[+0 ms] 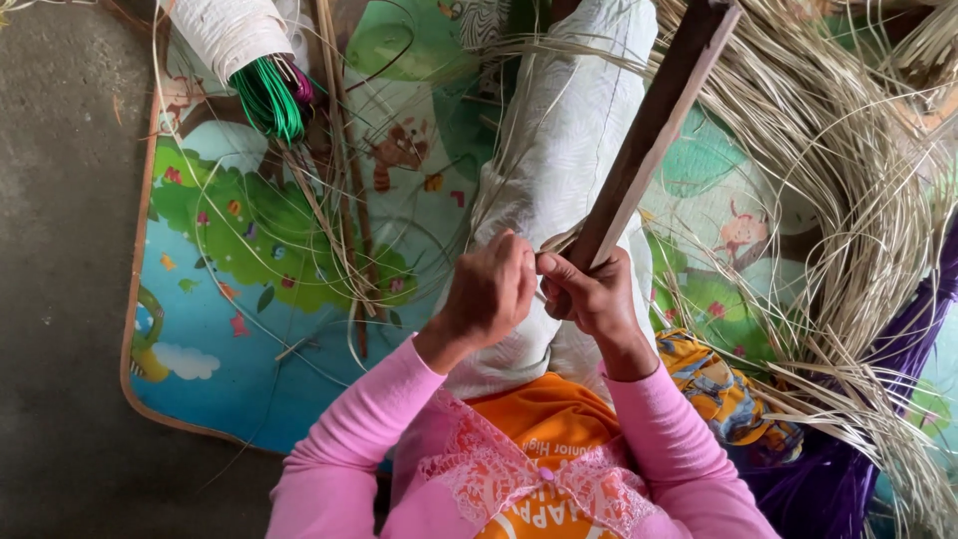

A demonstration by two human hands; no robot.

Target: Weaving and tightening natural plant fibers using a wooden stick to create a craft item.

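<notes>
My left hand point(489, 289) and my right hand point(591, 294) meet over my lap, fingers closed. The right hand grips the near end of a long dark wooden stick point(654, 125) that slants up to the top right. The left hand pinches thin pale straw strips point(555, 243) right beside the stick's end. I wear pink sleeves. A white sack-like cloth point(564, 140) covers my outstretched leg under both hands.
A big heap of pale straw strips point(848, 180) fills the right side. A colourful cartoon play mat point(249, 240) lies on the grey concrete floor point(60, 250). A white roll with green strands point(267, 95) and loose sticks point(344, 180) lie at top left. Purple cloth point(878, 369) sits at right.
</notes>
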